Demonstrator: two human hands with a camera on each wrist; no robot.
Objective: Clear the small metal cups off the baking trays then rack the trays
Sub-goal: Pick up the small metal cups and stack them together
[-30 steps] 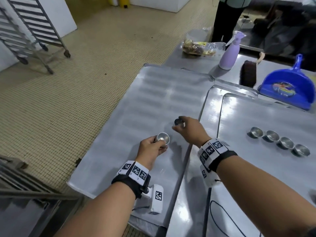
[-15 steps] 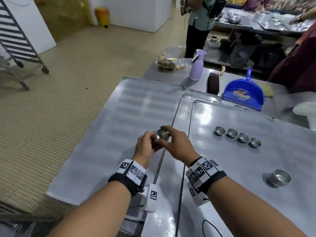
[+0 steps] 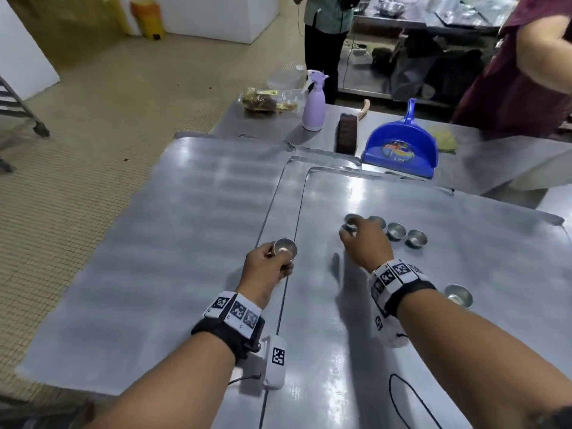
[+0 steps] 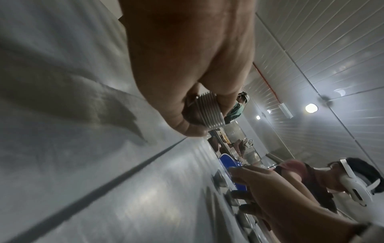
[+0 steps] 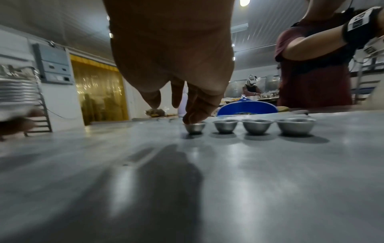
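My left hand (image 3: 278, 255) grips a nested stack of small metal cups (image 3: 285, 246) above the seam between the left baking tray (image 3: 185, 227) and the right tray (image 3: 402, 196). The left wrist view shows the stack's ribbed rims (image 4: 209, 111) between thumb and fingers. My right hand (image 3: 348, 232) reaches over the right tray. One fingertip (image 5: 194, 117) touches the rim of the leftmost cup (image 5: 195, 128) in a row, and the thumb stays apart from it. Three more cups (image 5: 257, 127) stand in that row. A lone cup (image 3: 458, 295) sits nearer me on the right.
Beyond the trays lie a blue dustpan (image 3: 402, 147), a brush (image 3: 346, 131), a lilac spray bottle (image 3: 314, 103) and a food bag (image 3: 266, 100). One person (image 3: 325, 32) stands behind the table, another in maroon (image 3: 520, 72) at the right. A wheeled rack (image 3: 18, 100) stands far left.
My right hand set a cup into the stack in my left hand, then moved right to the row on the right tray. My left hand stayed put with the stack.
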